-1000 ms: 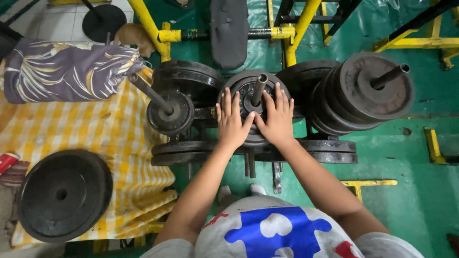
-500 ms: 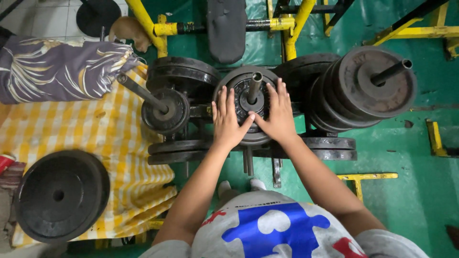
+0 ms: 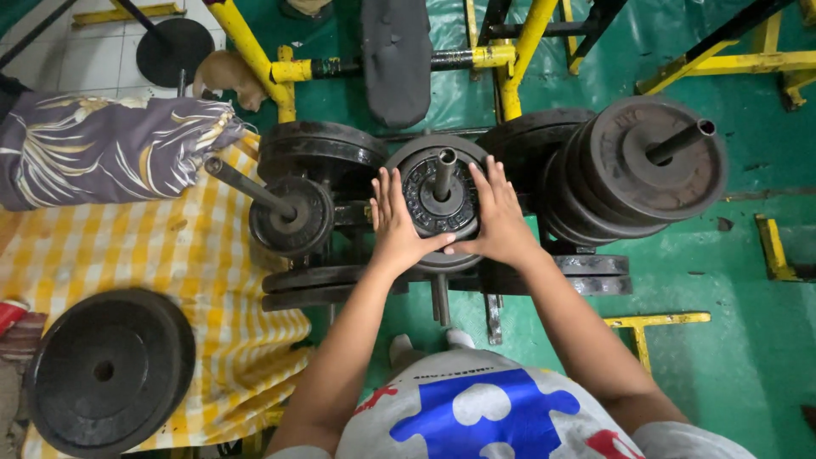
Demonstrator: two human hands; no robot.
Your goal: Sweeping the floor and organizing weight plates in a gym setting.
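A small black weight plate (image 3: 439,197) sits on the middle peg (image 3: 445,170) of a low plate rack. My left hand (image 3: 393,223) grips its left rim and my right hand (image 3: 500,218) grips its right rim, thumbs meeting under the plate. A larger dark plate (image 3: 418,149) lies behind it on the same peg. To the left another peg (image 3: 246,187) carries a small plate (image 3: 293,217). At the right a thick stack of plates (image 3: 637,174) fills a third peg.
A big loose plate (image 3: 106,370) lies on a yellow checked cloth (image 3: 153,263) at the lower left. A patterned cushion (image 3: 102,149) lies above it. Yellow frame tubes (image 3: 510,59) and a black bench pad (image 3: 395,59) stand behind the rack on green flooring (image 3: 731,340).
Both hands have slid from lying over the plate's face to gripping its left and right rims, uncovering the peg and the plate's centre. The view has shifted slightly.
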